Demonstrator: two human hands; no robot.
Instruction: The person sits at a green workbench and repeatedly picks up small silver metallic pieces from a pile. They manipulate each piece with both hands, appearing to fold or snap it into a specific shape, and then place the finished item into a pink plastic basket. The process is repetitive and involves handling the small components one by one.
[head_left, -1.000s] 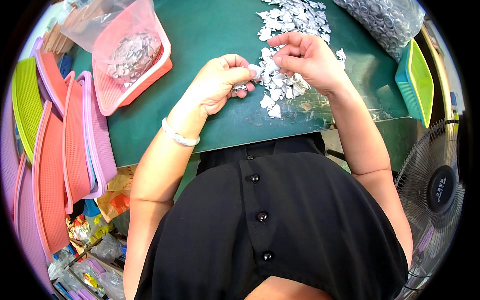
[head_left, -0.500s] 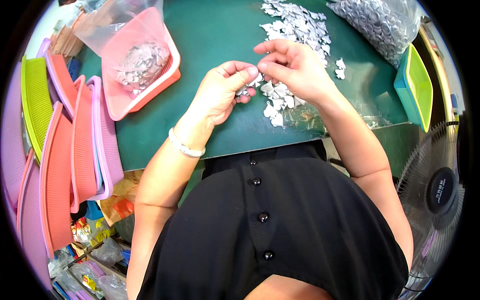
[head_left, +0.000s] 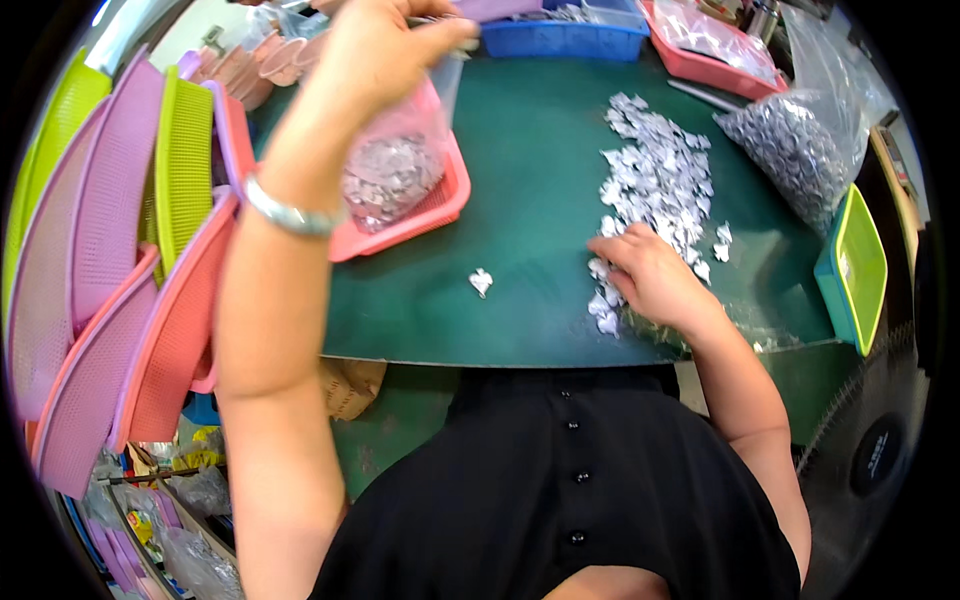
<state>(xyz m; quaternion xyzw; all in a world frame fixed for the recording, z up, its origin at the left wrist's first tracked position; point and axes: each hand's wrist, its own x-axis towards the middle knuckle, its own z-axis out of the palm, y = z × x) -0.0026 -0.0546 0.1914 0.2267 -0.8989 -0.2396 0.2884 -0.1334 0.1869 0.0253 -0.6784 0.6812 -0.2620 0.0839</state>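
Head view, looking down on the green table (head_left: 520,270): the left hand (head_left: 385,50) is up high over the far left part of the table, arm stretched forward and raised, a silver bracelet (head_left: 290,212) on the wrist. Its fingers are pinched together on the top edge of a clear plastic bag (head_left: 400,150) half full of small silvery pieces, which hangs down into the pink plastic basket tray (head_left: 440,205). To do this well, I'd say keep the bag's mouth held open and upright over the tray so nothing spills onto the table.

The right hand (head_left: 650,275) rests palm down near the front edge, at the near end of the loose heap of small silver foil pieces (head_left: 655,180). Its fingers are curled onto the pieces; whether they grip one, I cannot tell. A single silver piece (head_left: 481,282) lies alone mid-table, well apart from both hands.
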